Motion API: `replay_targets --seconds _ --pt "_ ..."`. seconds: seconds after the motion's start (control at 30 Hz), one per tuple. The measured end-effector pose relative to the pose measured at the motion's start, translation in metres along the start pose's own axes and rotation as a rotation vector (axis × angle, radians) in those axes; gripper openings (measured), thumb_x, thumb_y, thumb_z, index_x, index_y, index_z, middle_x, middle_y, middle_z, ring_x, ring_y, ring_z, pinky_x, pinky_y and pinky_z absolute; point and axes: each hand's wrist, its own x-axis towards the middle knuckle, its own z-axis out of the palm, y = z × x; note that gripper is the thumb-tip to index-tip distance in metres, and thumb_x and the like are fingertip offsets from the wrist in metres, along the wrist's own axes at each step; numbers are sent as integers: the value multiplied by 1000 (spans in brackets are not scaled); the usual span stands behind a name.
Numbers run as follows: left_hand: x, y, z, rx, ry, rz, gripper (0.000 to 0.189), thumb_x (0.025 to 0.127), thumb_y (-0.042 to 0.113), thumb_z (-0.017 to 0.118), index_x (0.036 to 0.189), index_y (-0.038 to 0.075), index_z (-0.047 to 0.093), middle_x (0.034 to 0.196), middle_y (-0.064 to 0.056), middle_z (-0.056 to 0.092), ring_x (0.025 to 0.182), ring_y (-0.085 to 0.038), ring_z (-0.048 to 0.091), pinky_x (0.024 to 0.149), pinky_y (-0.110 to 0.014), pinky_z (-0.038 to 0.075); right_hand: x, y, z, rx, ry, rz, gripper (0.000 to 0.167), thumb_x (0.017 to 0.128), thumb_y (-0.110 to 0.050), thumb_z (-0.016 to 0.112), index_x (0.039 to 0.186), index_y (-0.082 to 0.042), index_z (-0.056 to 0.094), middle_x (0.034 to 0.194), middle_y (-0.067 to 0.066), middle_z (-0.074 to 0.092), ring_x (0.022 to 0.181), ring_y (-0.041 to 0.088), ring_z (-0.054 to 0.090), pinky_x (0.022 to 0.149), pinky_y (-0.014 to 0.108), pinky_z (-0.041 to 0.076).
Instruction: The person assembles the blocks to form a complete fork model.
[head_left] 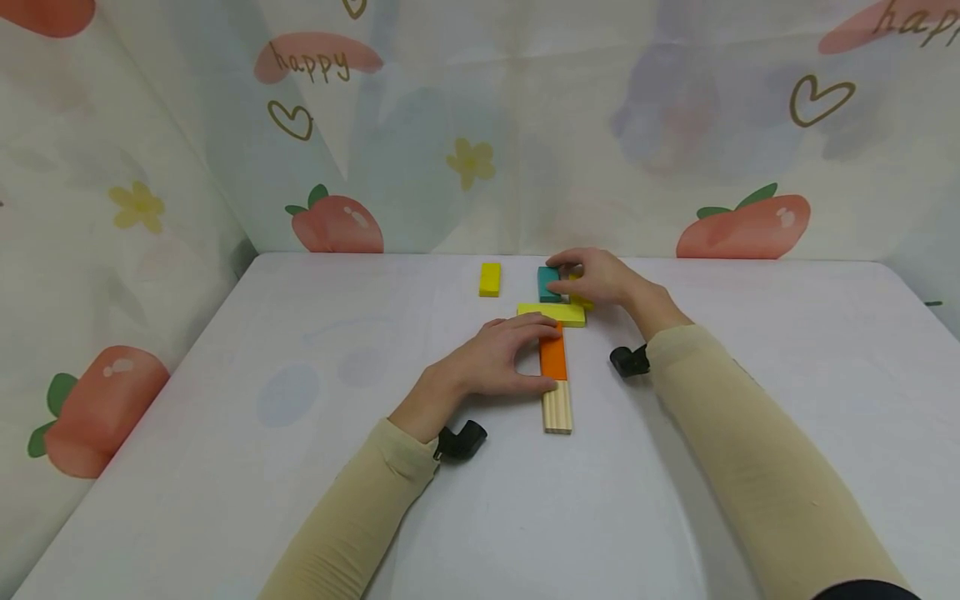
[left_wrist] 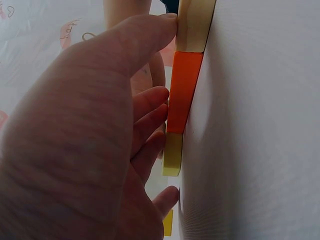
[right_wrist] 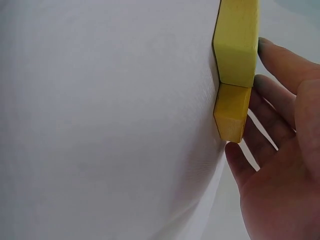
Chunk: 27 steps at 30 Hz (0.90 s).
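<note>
My left hand (head_left: pixel 487 358) and right hand (head_left: pixel 609 280), thumbs and fingers parted, at blocks on the worktop (head_left: pixel 562 517).
The left spans the orange block (head_left: pixel 553 360), which meets the wooden block (head_left: pixel 557 412) end to end; the right is at the teal block (head_left: pixel 545 278) and deep-yellow block (right_wrist: pixel 231 110), just beyond the crosswise light-yellow block (head_left: pixel 567 315).

The person wears beige sleeves (head_left: pixel 757 442) and black wrist cameras (head_left: pixel 462 440).

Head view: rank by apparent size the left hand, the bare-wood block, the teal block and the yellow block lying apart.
1. Left hand
2. Bare-wood block
3. Teal block and yellow block lying apart: too alike to rank, as the right hand hides part of the teal one.
</note>
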Motion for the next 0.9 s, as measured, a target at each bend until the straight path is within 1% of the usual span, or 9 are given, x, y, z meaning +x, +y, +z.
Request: replay_targets --seconds 0.4,0.9 --pt "0 0 0 -3 -7 -12 64 91 45 71 146 17 54 153 4 44 142 -7 34 119 -40 19 0 1 1 -7 6 -1 53 96 -25 70 142 -3 55 142 21 51 128 39 45 112 55 34" --pt "0 0 0 -11 -7 -12 64 91 45 71 146 17 53 153 4 45 142 -7 34 119 -40 20 -2 1 2 -18 6 -8 54 95 -30 71 141 -5 57 147 20 48 135 39 41 114 57 29"
